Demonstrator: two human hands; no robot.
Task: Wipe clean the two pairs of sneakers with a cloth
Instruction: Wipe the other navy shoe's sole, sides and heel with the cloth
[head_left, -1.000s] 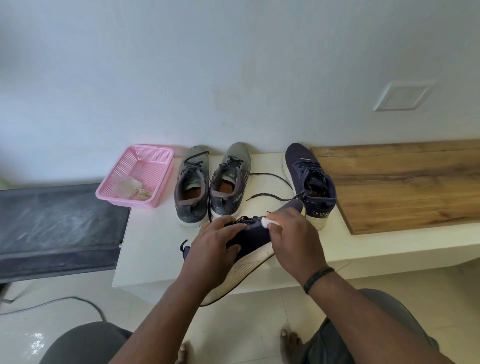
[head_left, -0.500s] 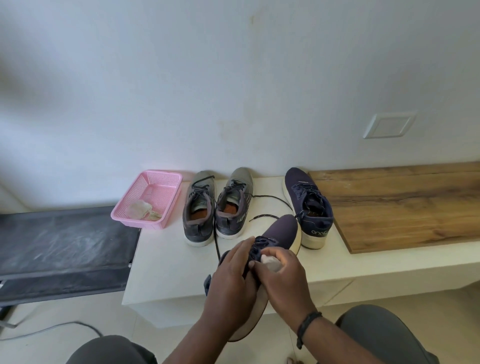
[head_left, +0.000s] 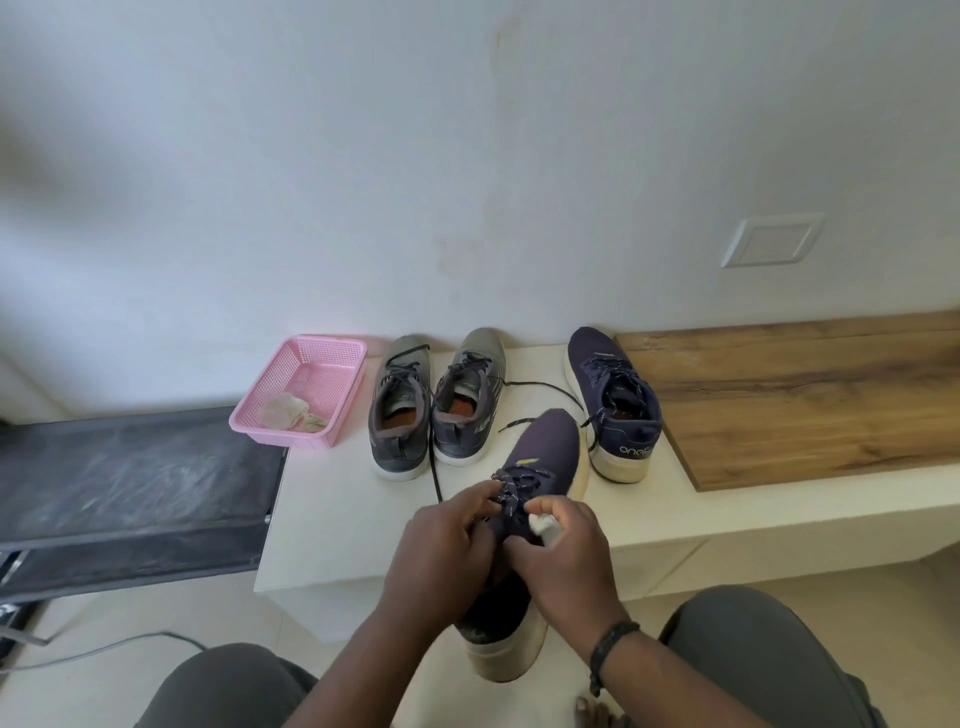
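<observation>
Off to the left of my grip, the pink basket (head_left: 311, 387) holds a crumpled rag, and the grey pair (head_left: 434, 402) waits on the white bench (head_left: 332, 499), wiped or not I can't tell. My left hand (head_left: 441, 545) clasps the navy sneaker (head_left: 530, 483) by its laces, toe pointing away; my right hand (head_left: 563, 551) pinches the white cloth (head_left: 543, 522) against its tongue. Beyond, to the right, its mate (head_left: 615, 400) stands. I reckon most wiping remains.
</observation>
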